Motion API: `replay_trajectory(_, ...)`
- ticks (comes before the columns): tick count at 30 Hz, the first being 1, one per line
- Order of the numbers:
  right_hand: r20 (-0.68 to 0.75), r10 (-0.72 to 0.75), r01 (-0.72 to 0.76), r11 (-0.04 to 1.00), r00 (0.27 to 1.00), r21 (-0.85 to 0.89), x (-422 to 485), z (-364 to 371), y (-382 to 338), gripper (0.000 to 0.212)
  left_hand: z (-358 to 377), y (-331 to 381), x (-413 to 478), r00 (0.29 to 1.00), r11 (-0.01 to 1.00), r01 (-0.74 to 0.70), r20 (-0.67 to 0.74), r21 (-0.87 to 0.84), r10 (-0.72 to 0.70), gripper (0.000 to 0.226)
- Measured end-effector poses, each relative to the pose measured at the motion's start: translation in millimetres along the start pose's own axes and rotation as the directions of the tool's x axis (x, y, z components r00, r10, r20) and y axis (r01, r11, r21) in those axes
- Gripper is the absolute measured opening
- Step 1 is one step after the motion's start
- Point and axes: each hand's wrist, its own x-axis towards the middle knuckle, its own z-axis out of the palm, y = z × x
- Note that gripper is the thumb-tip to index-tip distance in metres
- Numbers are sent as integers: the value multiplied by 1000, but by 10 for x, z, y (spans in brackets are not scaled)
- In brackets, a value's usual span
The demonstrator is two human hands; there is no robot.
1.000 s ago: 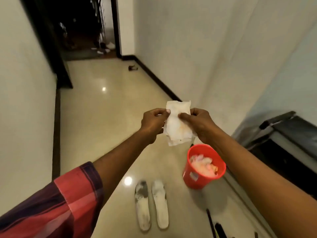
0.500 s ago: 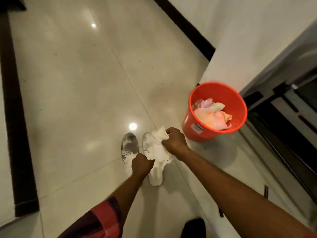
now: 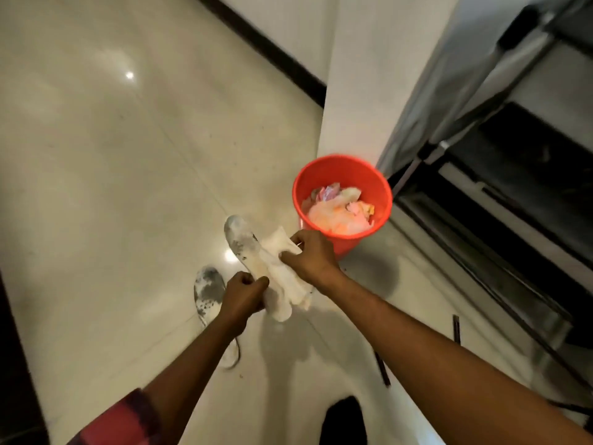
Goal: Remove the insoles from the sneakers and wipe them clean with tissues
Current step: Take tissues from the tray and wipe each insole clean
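Note:
Two dirty white insoles are in view. My left hand (image 3: 243,293) grips one insole (image 3: 240,244) near its heel end and holds it tilted above the floor. My right hand (image 3: 308,256) pinches a crumpled white tissue (image 3: 282,277) against that insole's middle. The tissue drapes over the insole's lower half and hides it. The second insole (image 3: 207,292), grey-stained at the toe, lies flat on the cream tile floor just left of my left hand, partly covered by my forearm.
A red bucket (image 3: 382,191) with used tissues and wrappers stands close beyond my right hand, against a white wall corner (image 3: 353,91). A metal rack (image 3: 481,155) fills the right side. Dark sticks (image 3: 455,329) lie on the floor at right, a black shape (image 3: 345,422) at the bottom.
My hands came down from chest height with the tissue. My left hand has picked one insole up off the floor and my right hand has brought the tissue onto it.

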Motion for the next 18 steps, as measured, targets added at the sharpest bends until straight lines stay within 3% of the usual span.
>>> replay_trajectory(4,-201,-232,234,972,952,-16,-291,-880,-1069,10,-210,1353,-972,933,947,-313,159,-78,322,25)
replay_trajectory(8,-367,-506,483,861,781,-158,-958,-1706,-2051,17,-330,2430,-2079,812,848,-479,253,-226,526,33)
replay_trajectory(12,-263,-779,586,609,569,-535,-1874,-2293,-2635,31,-502,3056,-3309,613,690,-511,346,-513,711,34)
replay_trajectory(16,-173,-908,584,382,382,-716,-2666,-2782,-2952,36,-685,3272,-4246,521,658,-480,415,-580,746,45)
replay_trajectory(18,-164,-924,586,349,346,-731,-2987,-3046,-3085,32,-731,3325,-4655,482,641,-449,435,-622,761,59)
